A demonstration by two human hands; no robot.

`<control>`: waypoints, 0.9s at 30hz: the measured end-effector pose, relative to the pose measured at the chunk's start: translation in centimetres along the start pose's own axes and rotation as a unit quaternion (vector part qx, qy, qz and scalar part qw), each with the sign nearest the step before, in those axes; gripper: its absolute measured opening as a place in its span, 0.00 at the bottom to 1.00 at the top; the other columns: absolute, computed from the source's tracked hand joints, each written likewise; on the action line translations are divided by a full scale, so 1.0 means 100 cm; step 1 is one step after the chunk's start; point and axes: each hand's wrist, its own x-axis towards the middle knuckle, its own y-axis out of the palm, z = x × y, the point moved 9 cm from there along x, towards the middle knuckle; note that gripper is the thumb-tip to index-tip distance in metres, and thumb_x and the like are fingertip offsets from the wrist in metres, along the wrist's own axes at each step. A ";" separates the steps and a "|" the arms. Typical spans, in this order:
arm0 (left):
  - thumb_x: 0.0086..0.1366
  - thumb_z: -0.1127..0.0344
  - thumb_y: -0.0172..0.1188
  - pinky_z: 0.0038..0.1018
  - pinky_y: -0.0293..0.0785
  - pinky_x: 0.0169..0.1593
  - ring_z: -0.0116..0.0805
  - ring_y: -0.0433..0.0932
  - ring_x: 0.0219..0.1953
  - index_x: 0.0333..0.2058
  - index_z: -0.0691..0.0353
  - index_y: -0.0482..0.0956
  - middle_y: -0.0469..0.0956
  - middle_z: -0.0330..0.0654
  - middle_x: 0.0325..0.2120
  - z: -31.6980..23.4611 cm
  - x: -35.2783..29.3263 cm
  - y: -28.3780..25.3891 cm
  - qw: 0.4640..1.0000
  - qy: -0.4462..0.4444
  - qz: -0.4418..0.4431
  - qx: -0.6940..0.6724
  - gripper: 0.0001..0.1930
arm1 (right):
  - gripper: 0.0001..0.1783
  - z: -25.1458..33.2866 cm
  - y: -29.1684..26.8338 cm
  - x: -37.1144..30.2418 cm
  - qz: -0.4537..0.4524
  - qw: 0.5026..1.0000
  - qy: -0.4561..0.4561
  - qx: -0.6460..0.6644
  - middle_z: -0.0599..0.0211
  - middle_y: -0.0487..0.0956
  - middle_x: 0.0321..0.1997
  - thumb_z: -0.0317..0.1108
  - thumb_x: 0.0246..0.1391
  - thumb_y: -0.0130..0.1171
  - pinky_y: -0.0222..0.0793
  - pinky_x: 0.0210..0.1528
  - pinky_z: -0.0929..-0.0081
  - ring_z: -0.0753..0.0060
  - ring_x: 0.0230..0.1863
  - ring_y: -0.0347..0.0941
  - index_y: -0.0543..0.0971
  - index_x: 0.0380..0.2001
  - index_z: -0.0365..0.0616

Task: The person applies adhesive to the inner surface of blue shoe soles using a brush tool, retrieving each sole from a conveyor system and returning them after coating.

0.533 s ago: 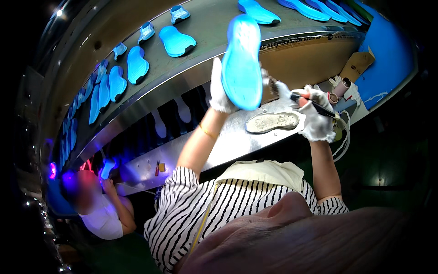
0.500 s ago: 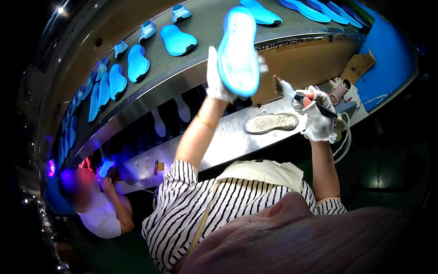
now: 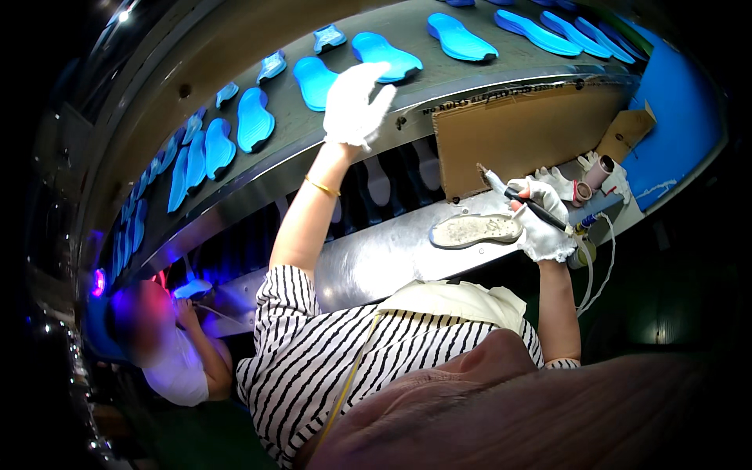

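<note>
My left hand (image 3: 356,110), in a white glove, reaches over the near edge of the conveyor belt (image 3: 368,17). Its thumb stands apart from the fingers and nothing is held. Its fingertips overlap the near edge of a bright blue shoe sole (image 3: 392,55); whether they touch it I cannot tell. Another blue sole (image 3: 313,81) lies just left of the hand, partly covered by it. My gloved right hand (image 3: 544,223) grips a black-handled brush (image 3: 544,213), bristles pointing up and left. Just left of that hand, a whitish shoe sole (image 3: 472,230) rests on the metal bench (image 3: 376,258).
Several more blue soles (image 3: 460,39) line the belt. A cardboard sheet (image 3: 517,137) stands between belt and bench. Spools (image 3: 601,168), a spare glove (image 3: 554,182) and a white hose (image 3: 599,286) are at the right. A co-worker (image 3: 176,345) sits at the left.
My left hand has laid the blue sole it held onto the belt and let go. The right hand keeps the brush, now slightly lower. The view has shifted a little.
</note>
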 end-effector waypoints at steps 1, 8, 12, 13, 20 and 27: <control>0.55 0.58 0.60 0.37 0.72 0.47 0.47 0.77 0.40 0.45 0.60 0.77 0.78 0.48 0.38 0.030 -0.008 0.004 0.998 -0.025 0.017 0.046 0.20 | 0.11 0.002 0.008 0.000 0.002 1.000 0.018 0.019 0.65 0.78 0.39 0.18 0.46 0.61 0.69 0.45 0.80 0.79 0.40 0.74 0.75 0.34 0.40; 0.51 0.54 0.64 0.36 0.73 0.43 0.44 0.77 0.36 0.30 0.54 0.82 0.80 0.45 0.31 0.075 -0.061 -0.022 0.985 -0.162 0.036 0.046 0.12 | 0.10 -0.007 0.032 0.006 0.085 0.995 0.024 0.040 0.61 0.79 0.42 0.19 0.50 0.60 0.69 0.46 0.80 0.78 0.41 0.74 0.74 0.37 0.39; 0.49 0.56 0.68 0.32 0.71 0.40 0.42 0.76 0.32 0.27 0.57 0.81 0.78 0.43 0.28 0.051 -0.059 -0.066 0.975 -0.209 -0.060 -0.053 0.12 | 0.11 -0.025 0.006 0.009 0.080 0.996 0.041 0.013 0.61 0.78 0.43 0.20 0.51 0.59 0.69 0.45 0.78 0.77 0.40 0.73 0.73 0.38 0.39; 0.52 0.57 0.67 0.31 0.70 0.40 0.39 0.75 0.32 0.27 0.58 0.81 0.77 0.41 0.27 0.049 -0.054 -0.085 0.963 -0.208 -0.123 -0.123 0.11 | 0.11 -0.035 -0.003 0.010 0.067 0.996 0.047 0.027 0.61 0.78 0.43 0.21 0.53 0.59 0.68 0.37 0.81 0.79 0.34 0.72 0.72 0.39 0.41; 0.71 0.55 0.43 0.25 0.68 0.33 0.31 0.72 0.26 0.18 0.60 0.69 0.77 0.46 0.26 0.066 -0.071 -0.180 0.740 -0.163 -0.331 -0.563 0.23 | 0.15 -0.069 0.016 0.013 0.047 0.987 0.131 0.079 0.68 0.75 0.40 0.22 0.55 0.56 0.67 0.36 0.85 0.82 0.33 0.71 0.70 0.46 0.43; 0.68 0.39 0.36 0.45 0.65 0.54 0.55 0.68 0.52 0.32 0.61 0.76 0.70 0.58 0.50 0.002 -0.166 0.000 0.288 -0.323 -0.042 -0.901 0.30 | 0.16 -0.047 0.061 0.006 0.093 0.989 0.111 0.031 0.65 0.76 0.40 0.24 0.50 0.61 0.69 0.46 0.77 0.74 0.40 0.74 0.72 0.43 0.38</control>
